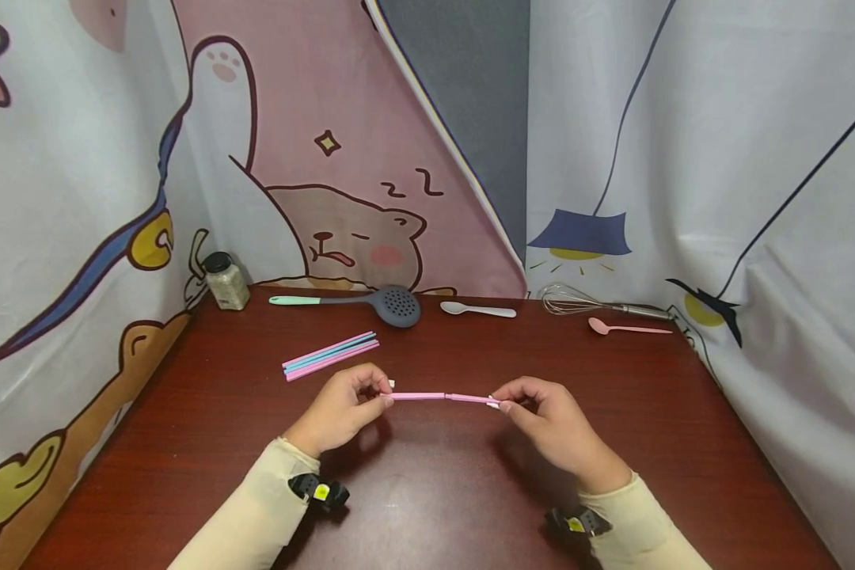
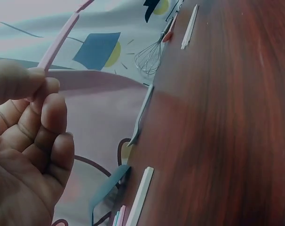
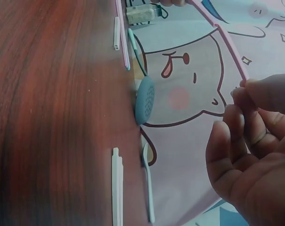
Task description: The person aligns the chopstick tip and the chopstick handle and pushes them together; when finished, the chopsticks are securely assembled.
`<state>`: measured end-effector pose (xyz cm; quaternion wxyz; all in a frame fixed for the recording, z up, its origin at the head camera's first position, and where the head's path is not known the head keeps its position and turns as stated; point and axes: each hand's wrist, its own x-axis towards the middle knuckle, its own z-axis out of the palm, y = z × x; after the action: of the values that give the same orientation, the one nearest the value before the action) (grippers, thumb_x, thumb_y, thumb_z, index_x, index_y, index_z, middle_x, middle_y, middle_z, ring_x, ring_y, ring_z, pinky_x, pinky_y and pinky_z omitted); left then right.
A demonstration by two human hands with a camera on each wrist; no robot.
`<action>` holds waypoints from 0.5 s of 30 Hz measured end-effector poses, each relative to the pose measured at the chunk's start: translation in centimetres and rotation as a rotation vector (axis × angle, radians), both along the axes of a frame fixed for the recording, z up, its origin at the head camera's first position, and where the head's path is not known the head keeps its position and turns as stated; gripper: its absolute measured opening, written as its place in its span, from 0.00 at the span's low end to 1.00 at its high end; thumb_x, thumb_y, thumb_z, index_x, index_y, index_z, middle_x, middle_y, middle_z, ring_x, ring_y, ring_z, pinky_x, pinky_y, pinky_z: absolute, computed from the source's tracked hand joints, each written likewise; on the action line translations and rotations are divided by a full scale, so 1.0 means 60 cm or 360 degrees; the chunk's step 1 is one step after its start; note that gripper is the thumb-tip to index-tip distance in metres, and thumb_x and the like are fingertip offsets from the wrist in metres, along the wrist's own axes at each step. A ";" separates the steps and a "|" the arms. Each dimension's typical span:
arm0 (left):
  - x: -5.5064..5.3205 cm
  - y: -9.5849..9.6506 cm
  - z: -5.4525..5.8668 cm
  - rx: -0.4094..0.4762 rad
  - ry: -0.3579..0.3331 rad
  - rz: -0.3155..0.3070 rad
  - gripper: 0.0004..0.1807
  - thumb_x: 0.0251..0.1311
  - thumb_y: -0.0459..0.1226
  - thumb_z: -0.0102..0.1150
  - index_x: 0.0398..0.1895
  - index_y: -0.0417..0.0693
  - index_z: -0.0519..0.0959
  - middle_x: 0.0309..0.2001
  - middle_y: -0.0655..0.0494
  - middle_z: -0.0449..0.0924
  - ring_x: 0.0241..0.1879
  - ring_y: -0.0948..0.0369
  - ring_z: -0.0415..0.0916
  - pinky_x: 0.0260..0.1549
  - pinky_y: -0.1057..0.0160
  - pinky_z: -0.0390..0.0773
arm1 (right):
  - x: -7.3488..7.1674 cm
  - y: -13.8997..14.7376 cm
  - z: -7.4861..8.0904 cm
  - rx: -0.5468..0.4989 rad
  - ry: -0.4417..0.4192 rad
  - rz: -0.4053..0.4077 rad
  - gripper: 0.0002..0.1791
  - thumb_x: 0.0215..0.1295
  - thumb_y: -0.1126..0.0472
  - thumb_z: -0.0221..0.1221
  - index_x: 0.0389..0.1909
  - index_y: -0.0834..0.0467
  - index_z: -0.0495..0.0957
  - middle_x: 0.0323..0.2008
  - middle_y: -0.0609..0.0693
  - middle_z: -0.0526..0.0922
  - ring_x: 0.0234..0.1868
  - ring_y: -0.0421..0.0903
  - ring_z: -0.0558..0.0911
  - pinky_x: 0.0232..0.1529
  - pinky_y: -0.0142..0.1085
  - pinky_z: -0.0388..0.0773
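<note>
Tabletop (image 1: 427,507): dark reddish-brown, wood-grained, carrying the items below.
Pink stick (image 1: 419,396): held up above the middle of the tabletop, nearly parallel to the far edge; narrow neck partway along, with a slight bend there; one piece or two joined, cannot tell.
Left hand (image 1: 345,404): thumb and forefinger pinching the stick's left end; remaining fingers loosely curled; cream sleeve (image 1: 256,507), black wrist device (image 1: 319,492).
Right hand (image 1: 559,423): thumb and forefinger pinching the right end; remaining fingers loosely curled; matching sleeve and device.
White pieces, left (image 2: 141,197): lying on the tabletop near the coloured bundle; mostly hidden behind the left hand in the head view.
White pieces, right (image 3: 116,188): lying on the tabletop, mostly hidden behind the right hand in the head view.
Coloured bundle (image 1: 330,356): pink and blue sticks side by side, slanting, left of the middle, towards the far edge.
Jar (image 1: 226,283): black lid, pale contents, upright at the far left corner.
Skimmer (image 1: 397,306): grey perforated head, mint-tipped handle, along the far edge, left of centre.
Pale spoon (image 1: 479,309): at the middle of the far edge.
Whisk (image 1: 606,305): wire, near the far right corner.
Pink spoon (image 1: 630,328): just in front of the whisk.
Backdrop (image 1: 470,237): printed cloth, sleeping bear.
</note>
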<state>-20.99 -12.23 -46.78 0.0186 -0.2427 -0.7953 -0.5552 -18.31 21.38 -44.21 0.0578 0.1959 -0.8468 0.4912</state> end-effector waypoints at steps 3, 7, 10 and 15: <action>0.002 0.002 0.002 0.0009 -0.0001 -0.0013 0.06 0.65 0.30 0.69 0.36 0.47 0.81 0.34 0.57 0.82 0.36 0.64 0.76 0.38 0.67 0.77 | 0.000 -0.001 -0.001 -0.0005 0.0020 0.0002 0.07 0.68 0.70 0.67 0.39 0.55 0.88 0.30 0.43 0.85 0.29 0.36 0.78 0.30 0.32 0.77; 0.003 0.004 0.002 0.0024 0.0009 -0.0025 0.05 0.65 0.30 0.69 0.35 0.46 0.81 0.34 0.57 0.82 0.35 0.64 0.76 0.37 0.67 0.77 | 0.000 -0.001 -0.001 0.0002 0.0040 -0.0008 0.07 0.67 0.70 0.67 0.39 0.55 0.88 0.30 0.42 0.85 0.29 0.36 0.78 0.30 0.33 0.77; 0.003 0.006 0.001 0.0040 0.0014 -0.0033 0.05 0.65 0.29 0.69 0.35 0.46 0.81 0.33 0.56 0.82 0.35 0.64 0.76 0.37 0.67 0.77 | 0.001 -0.001 0.000 0.0018 0.0066 -0.0025 0.07 0.67 0.70 0.68 0.39 0.55 0.89 0.30 0.43 0.86 0.29 0.37 0.78 0.30 0.34 0.77; 0.004 0.009 -0.001 0.0071 0.0012 -0.0054 0.06 0.64 0.28 0.68 0.34 0.45 0.81 0.33 0.56 0.82 0.34 0.65 0.76 0.36 0.68 0.77 | 0.004 -0.002 0.002 0.0063 0.0105 -0.0059 0.08 0.66 0.70 0.68 0.38 0.53 0.89 0.30 0.46 0.86 0.29 0.37 0.77 0.30 0.33 0.76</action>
<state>-20.75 -11.70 -46.87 0.0178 -0.2577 -0.7784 -0.5722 -18.09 21.27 -44.09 0.0910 0.1975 -0.8574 0.4666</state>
